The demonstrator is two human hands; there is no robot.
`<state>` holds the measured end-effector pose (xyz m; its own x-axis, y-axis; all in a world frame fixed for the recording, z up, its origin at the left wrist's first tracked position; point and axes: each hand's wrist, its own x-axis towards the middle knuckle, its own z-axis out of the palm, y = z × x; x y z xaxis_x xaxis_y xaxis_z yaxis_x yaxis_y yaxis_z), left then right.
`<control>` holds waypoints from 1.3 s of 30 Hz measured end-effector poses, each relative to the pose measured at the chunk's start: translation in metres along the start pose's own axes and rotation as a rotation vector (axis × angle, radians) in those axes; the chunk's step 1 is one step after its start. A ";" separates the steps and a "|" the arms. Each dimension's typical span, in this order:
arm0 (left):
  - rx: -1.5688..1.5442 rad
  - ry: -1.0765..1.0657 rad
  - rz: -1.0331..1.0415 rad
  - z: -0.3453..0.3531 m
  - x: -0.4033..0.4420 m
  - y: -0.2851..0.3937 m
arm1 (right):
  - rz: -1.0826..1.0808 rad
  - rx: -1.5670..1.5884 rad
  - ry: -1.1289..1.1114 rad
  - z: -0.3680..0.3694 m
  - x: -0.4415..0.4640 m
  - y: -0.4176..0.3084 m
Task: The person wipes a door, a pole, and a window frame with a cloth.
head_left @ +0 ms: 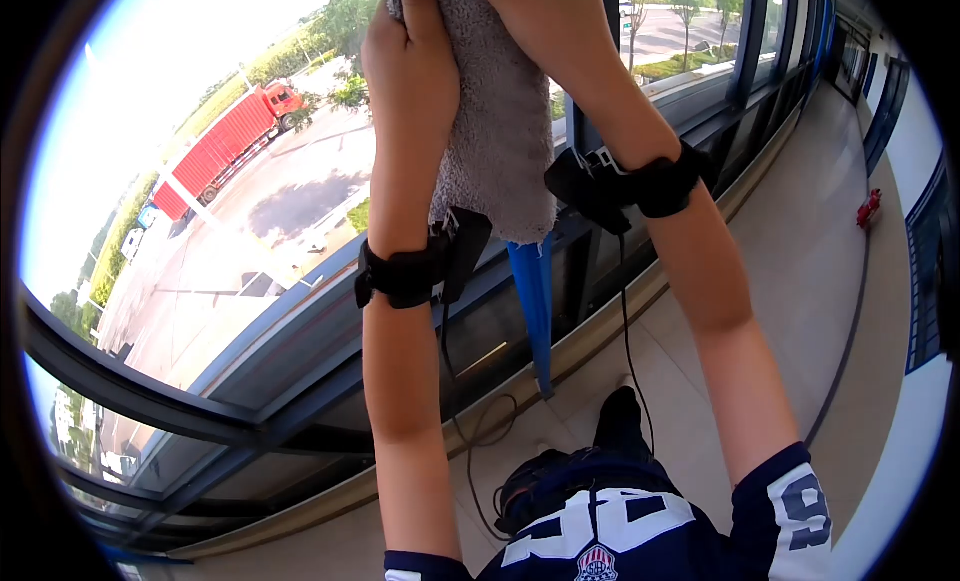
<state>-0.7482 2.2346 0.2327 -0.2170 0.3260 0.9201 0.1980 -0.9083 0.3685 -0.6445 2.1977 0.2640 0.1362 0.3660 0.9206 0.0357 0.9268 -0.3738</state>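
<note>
A grey, fluffy towel (495, 131) hangs down between my raised forearms, its top running out of view. My left hand (418, 51) is closed on the towel's left edge, with the thumb pointing up along it. At the top edge of the picture, my right hand (525, 3) lies against the towel's upper right side; its fingers are cut off by the frame. Below the towel's lower hem shows a narrow blue post (534, 311), and how it meets the towel is hidden.
Dark window frames (290, 381) and glass run along the left. Black straps with boxes (405, 273) sit on both wrists, with cables (625, 321) hanging down. A tiled corridor floor (780, 241) stretches right, with a small red object (869, 208) by the wall. Outside stands a red truck (225, 146).
</note>
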 end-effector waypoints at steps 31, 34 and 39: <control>0.164 -0.010 -0.508 -0.021 -0.249 -0.030 | 0.704 0.298 -0.222 -0.060 -0.220 0.088; 0.165 -0.021 -0.530 -0.024 -0.262 -0.035 | 0.752 0.318 -0.226 -0.063 -0.233 0.091; 0.174 -0.019 -0.523 -0.022 -0.292 -0.050 | 0.782 0.250 -0.273 -0.073 -0.259 0.105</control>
<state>-0.7162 2.1790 -0.0570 -0.3122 0.7282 0.6101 0.2240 -0.5677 0.7922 -0.6042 2.1944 -0.0220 -0.2128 0.8839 0.4164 -0.1922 0.3800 -0.9048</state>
